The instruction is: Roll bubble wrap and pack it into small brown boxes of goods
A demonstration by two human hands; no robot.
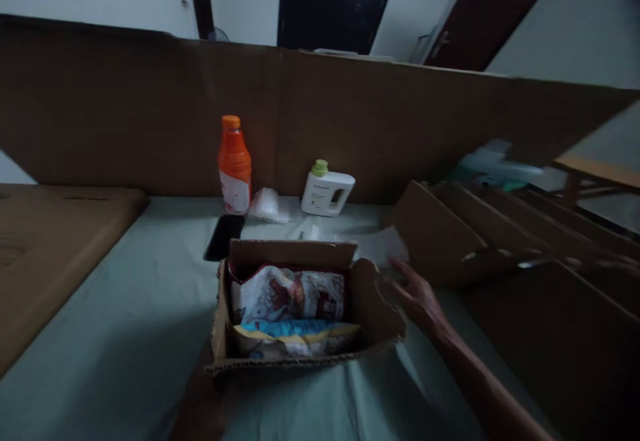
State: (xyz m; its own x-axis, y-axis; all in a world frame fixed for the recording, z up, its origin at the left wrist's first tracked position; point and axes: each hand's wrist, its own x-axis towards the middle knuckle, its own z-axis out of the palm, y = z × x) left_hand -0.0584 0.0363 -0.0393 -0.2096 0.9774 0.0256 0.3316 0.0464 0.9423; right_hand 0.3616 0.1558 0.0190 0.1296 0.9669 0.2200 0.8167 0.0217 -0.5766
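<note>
A small open cardboard box point(293, 252) stands in front of me, tilted a little. Inside it lie a white printed packet point(295, 294) with red and brown pictures and a blue and yellow packet point(300, 329). My left hand point(207, 388) is dark and blurred at the box's near left corner, its fingers hidden. To the right of the box, my right hand point(417, 298) reaches forward with its fingers apart, by a thin white sheet point(375, 246). Blur hides whether it touches the sheet or the box's right flap.
An orange bottle point(235, 164), bubble wrap point(267, 204), a white jug with a green cap point(327, 191) and a black phone point(225, 237) are on the green cloth point(145, 281). Flat cardboard point(65, 241) lies left; larger boxes point(555, 334) stand right. A cardboard wall point(125, 114) runs behind.
</note>
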